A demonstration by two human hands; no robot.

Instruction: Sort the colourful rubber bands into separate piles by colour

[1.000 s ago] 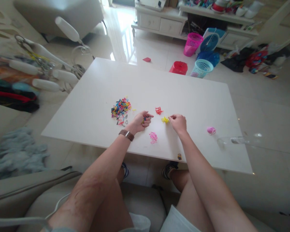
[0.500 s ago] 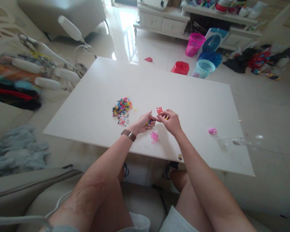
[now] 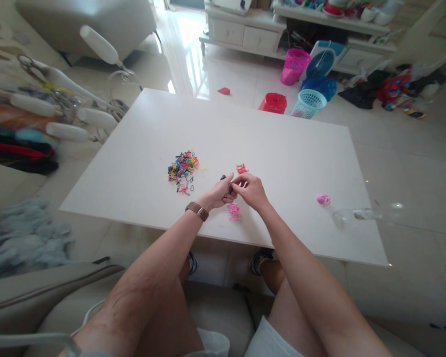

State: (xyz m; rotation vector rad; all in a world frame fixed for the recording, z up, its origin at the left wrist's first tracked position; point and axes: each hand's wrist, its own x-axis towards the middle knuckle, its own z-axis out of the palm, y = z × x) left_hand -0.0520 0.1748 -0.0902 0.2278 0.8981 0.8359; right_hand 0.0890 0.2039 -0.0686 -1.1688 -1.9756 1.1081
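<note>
My left hand [image 3: 223, 192], with a brown watch strap at the wrist, is closed around a small bunch of mixed-colour rubber bands [image 3: 228, 192]. Dark bands [image 3: 223, 177] stick out by its thumb. My right hand [image 3: 250, 189] meets it, thumb and fingers pinched together at the left fingers; what is between them, if anything, is hidden. To the left lies a loose pile of multicoloured rubber bands [image 3: 183, 166]. Just beyond the hands sits a small heap of red bands [image 3: 241, 169]. A pink heap [image 3: 234, 212] rests on the near side, below the hands.
The white table [image 3: 290, 148] carries a pink object [image 3: 323, 200] and a clear glass-like item [image 3: 360, 214] at the right. Past the far edge stand a red bin [image 3: 274, 103], a light blue basket [image 3: 309, 104] and a pink basket [image 3: 295, 67]. A white lamp-like fixture [image 3: 100, 44] is at left.
My right hand has come left from beside the red heap to my left hand's fingers. The yellow bit at its fingers no longer shows. Dark bands now show by my left thumb.
</note>
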